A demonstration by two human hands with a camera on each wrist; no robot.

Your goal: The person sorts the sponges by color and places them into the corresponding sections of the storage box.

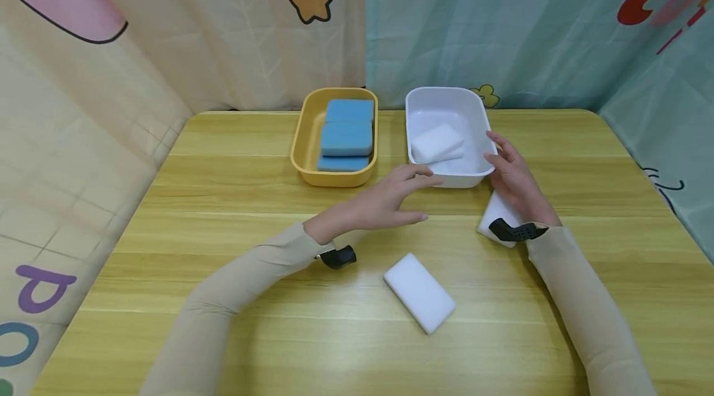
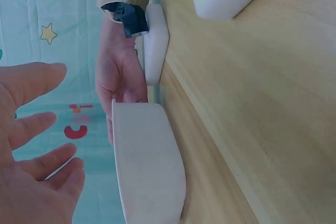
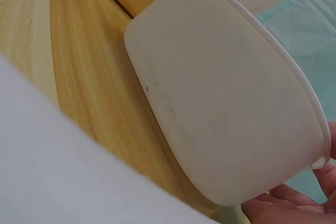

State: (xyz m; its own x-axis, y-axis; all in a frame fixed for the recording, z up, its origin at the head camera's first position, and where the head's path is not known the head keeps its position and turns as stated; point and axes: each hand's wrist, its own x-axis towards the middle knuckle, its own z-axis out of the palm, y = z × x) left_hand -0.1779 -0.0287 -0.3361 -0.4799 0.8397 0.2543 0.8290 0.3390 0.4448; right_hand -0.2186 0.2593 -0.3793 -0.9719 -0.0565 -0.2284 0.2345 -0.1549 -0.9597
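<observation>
My right hand point(image 1: 517, 182) holds the right front corner of a white plastic bin point(image 1: 460, 180), its thumb at the rim and other fingers against the outer wall in the right wrist view. White sponges point(image 1: 437, 143) lie overlapping inside the bin. My left hand point(image 1: 387, 201) hovers by the bin's front left corner, fingers spread and holding nothing; whether a fingertip touches the rim I cannot tell. One white sponge point(image 1: 492, 222) lies beneath my right wrist, partly hidden. Nearer the front, another white sponge point(image 1: 419, 292) rests flat and slanted on the table.
Left of the white bin stands a yellow bin point(image 1: 298, 151) with blue sponges point(image 1: 347, 136) piled in it. Both bins sit near the back edge of the wooden table point(image 1: 234, 154). Printed curtains point(image 1: 251, 43) hang close behind and along the sides.
</observation>
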